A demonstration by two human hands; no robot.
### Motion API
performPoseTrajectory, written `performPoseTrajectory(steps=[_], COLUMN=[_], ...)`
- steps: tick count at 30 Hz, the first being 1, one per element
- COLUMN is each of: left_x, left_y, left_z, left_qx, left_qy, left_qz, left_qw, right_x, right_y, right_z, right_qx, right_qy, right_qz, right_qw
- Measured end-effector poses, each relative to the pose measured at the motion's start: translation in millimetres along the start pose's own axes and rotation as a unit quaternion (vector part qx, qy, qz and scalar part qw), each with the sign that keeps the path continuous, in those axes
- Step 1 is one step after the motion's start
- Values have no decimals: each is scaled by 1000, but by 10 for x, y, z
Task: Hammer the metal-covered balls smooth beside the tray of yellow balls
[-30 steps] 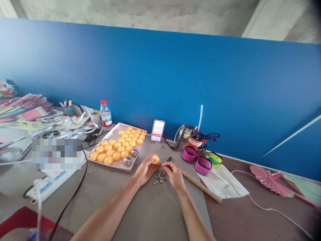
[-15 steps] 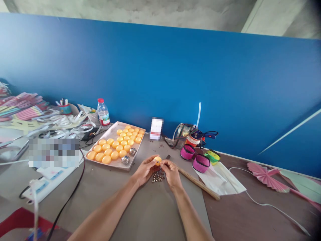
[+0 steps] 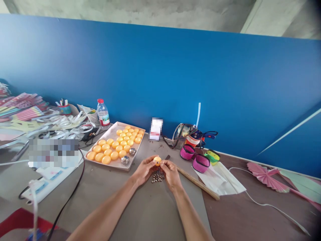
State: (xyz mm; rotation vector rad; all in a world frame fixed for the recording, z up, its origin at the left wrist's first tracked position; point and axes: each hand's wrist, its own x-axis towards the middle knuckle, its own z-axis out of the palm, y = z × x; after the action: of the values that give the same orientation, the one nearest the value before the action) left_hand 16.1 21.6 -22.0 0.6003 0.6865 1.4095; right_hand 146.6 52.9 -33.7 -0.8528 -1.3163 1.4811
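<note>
Between my hands, above the table, is an orange ping-pong ball (image 3: 157, 159) with a small dark spot on its near side. My left hand (image 3: 145, 170) grips it from the left with thumb and fingers. From the other side, my right hand (image 3: 171, 172) has its thumb and fingers pinched against the ball's edge; any small piece between those fingertips is too small to make out. Just below lies a little heap of shiny metal beads (image 3: 157, 177), partly hidden by the hands. A shallow tray (image 3: 112, 133) at the left holds many more orange balls (image 3: 114, 155).
Two crumpled foil balls (image 3: 125, 160) sit in the tray's near corner. Right of my hands lies a hammer with a wooden handle (image 3: 198, 182). Pink bands (image 3: 201, 163) stand beyond it. A bottle (image 3: 103, 113), cables and a power strip (image 3: 54, 180) are at the left.
Hardly anything differs. Both hands stay at the ball in the same place, with only a tiny shift of the fingers and of the whole view.
</note>
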Motion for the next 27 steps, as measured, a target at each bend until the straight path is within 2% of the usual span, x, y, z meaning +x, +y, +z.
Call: performPoseTrajectory(steps=[9,17,27], left_x=[-9,-35,-84], left_y=[-49,-76,-51], left_z=[-1,-36,35], left_qx=[24,196,291], left_qy=[29,65,65], left_qz=[15,91,120], left_qw=[999,974,947], right_x=[-4,-48,-25], right_y=[30,12,20], right_z=[-5,-36,-37], right_qx=[-25,-80,-93], right_qy=[5,14,48], right_qz=[18,26,12], right_qw=[1000,996,994])
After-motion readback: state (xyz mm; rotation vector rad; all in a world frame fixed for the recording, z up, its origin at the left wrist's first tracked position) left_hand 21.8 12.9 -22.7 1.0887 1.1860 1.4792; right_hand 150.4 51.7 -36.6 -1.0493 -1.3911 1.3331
